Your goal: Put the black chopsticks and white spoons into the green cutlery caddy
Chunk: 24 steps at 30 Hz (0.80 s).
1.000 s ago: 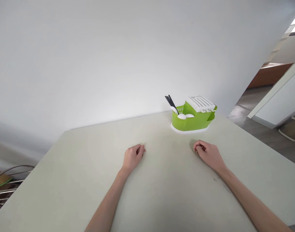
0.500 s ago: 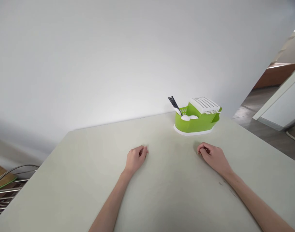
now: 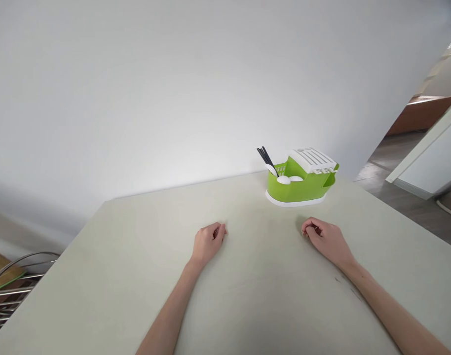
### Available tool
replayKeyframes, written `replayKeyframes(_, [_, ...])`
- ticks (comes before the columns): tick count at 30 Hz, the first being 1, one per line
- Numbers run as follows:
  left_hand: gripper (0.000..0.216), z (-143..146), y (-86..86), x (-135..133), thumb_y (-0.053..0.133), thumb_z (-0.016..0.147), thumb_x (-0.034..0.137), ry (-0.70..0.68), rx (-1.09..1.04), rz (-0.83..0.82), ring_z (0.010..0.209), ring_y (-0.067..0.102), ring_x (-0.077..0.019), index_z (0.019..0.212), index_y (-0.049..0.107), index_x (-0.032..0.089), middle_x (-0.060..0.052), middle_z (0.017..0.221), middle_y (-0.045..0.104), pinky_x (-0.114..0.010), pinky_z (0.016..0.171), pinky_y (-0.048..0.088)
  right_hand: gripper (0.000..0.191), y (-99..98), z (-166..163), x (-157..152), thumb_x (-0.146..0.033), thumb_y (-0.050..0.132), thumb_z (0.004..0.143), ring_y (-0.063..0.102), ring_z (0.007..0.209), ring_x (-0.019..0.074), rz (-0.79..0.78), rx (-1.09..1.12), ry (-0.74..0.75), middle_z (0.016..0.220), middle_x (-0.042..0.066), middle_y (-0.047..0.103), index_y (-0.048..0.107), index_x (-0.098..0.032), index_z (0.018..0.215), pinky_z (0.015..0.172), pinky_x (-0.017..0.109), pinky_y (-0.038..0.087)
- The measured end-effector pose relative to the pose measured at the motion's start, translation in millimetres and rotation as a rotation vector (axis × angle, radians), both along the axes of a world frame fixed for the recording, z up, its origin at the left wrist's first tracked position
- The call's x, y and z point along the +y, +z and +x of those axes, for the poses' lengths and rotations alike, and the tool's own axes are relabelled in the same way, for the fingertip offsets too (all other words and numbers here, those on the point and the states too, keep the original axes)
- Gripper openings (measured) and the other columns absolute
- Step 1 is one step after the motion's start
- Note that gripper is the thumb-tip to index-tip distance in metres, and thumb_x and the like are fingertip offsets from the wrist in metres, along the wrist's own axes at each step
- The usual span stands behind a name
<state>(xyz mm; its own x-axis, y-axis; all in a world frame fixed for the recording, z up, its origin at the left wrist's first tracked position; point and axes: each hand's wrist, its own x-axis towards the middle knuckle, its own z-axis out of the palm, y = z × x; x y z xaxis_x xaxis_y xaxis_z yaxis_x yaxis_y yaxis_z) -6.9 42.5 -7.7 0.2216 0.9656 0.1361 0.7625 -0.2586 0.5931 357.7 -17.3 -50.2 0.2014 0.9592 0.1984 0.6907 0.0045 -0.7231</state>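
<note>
My left hand (image 3: 208, 241) rests on the pale tabletop (image 3: 258, 301), its fingers curled in, with nothing seen in them. Farther right, my right hand (image 3: 327, 239) lies on the same surface, also loosely closed and holding nothing visible. Just beyond it stands a green and white utensil caddy (image 3: 295, 192), apart from both hands. Black chopsticks (image 3: 266, 158) lean out of the caddy's left end. White rounded spoon heads (image 3: 283, 180) show above its front rim; their handles are hidden inside.
A white wall (image 3: 181, 98) runs along the table's back edge. To the left, below table level, is a metal rack (image 3: 16, 291) with a wooden board (image 3: 3, 268). On the right the table's edge drops to a grey floor (image 3: 388, 162) and a white panel (image 3: 432, 153).
</note>
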Motion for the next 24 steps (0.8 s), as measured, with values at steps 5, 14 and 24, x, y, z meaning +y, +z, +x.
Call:
replayKeyframes(5, [0.047,-0.7,-0.8,0.3,0.040,0.102,0.049,0.002,0.011,0.006,0.057,0.047,-0.0147,0.076,0.068,0.022,0.001,0.061,0.059,-0.028,0.064,0.034,0.022,-0.3,-0.1,0.1,-0.028,0.047,0.087,0.055,0.056,0.0170,-0.019,0.013,0.001,0.072,-0.002,0.071,0.065,-0.027,0.074,0.060,0.030,0.044])
replayKeyframes(14, [0.049,0.5,1.2,-0.6,0.040,0.102,0.050,0.003,0.007,-0.003,0.057,0.047,-0.0149,0.075,0.068,0.022,0.000,0.064,0.061,-0.028,0.063,0.035,0.022,-2.1,1.6,1.6,-0.028,0.047,0.087,0.056,0.056,0.0171,-0.015,-0.004,-0.004,0.072,-0.002,0.072,0.065,-0.027,0.074,0.062,0.031,0.044])
replayKeyframes(24, [0.048,0.2,-0.2,-0.7,0.040,0.103,0.048,0.003,0.015,0.011,0.056,0.047,-0.0143,0.075,0.068,0.022,0.000,0.064,0.062,-0.027,0.063,0.035,0.022,-1.4,1.7,1.8,-0.027,0.048,0.086,0.059,0.057,0.0178,0.004,-0.007,-0.002,0.071,-0.002,0.072,0.065,-0.027,0.073,0.062,0.030,0.045])
